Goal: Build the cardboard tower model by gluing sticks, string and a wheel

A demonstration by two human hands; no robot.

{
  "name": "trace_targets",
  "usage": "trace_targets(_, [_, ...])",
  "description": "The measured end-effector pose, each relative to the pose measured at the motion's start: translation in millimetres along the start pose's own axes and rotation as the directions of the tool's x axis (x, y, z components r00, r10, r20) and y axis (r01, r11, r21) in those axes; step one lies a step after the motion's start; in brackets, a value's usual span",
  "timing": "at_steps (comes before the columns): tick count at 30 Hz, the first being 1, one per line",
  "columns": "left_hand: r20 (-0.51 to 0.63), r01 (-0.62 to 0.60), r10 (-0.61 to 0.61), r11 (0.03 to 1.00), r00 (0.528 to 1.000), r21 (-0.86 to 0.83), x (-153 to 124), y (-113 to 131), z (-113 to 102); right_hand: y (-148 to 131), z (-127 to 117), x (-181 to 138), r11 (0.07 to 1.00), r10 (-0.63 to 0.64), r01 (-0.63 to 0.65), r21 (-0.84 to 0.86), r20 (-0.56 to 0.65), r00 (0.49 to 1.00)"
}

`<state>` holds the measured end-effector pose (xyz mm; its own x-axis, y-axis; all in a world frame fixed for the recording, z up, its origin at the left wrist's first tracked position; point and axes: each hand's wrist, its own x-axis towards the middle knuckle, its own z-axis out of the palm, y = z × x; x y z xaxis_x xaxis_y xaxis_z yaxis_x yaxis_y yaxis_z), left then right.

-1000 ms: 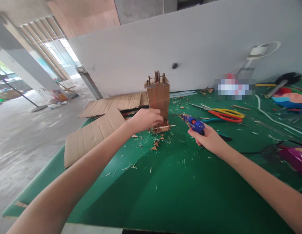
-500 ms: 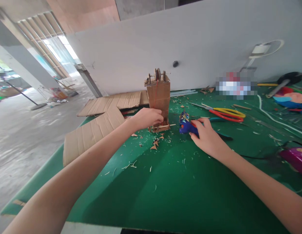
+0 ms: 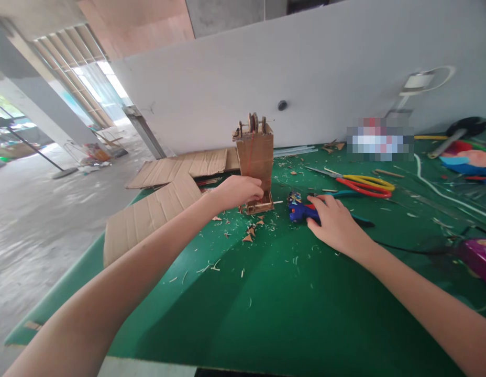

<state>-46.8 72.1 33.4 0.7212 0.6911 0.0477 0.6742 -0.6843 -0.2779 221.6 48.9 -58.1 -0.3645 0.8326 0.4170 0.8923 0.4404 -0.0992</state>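
A tall cardboard model (image 3: 255,157) stands upright, with discs on an axle (image 3: 254,122) at its top and a thin stick (image 3: 277,202) jutting from its low base. A red string (image 3: 251,149) runs down its front towards my left hand (image 3: 243,191). That hand's fingers are pinched together just above the base; what they hold is hidden. Beside the model, my right hand (image 3: 335,220) curls around the handle of a blue hot glue gun (image 3: 300,211) low over the green table. The gun's nozzle end is coated in shiny, messy residue.
Scissors (image 3: 364,184) with red and yellow handles lie behind my right hand, near teal-handled pliers (image 3: 363,220). Cardboard sheets (image 3: 148,225) cover the table's left side. Scraps (image 3: 249,235) litter the green tabletop (image 3: 235,314). A magenta object (image 3: 478,256) sits at far right.
The glue gun has tipped slightly lower, towards the table, with my right hand still around it. My left hand stays pinched at the model's base. The view has shifted slightly.
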Motion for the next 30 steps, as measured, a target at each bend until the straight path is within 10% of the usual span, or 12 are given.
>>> trace_targets(30, [0.024,-0.003,0.001,0.998,1.0,0.07,-3.6,5.4,-1.7,-59.1,-9.8,24.7,0.893,-0.45,0.445,-0.066,-0.106,0.887])
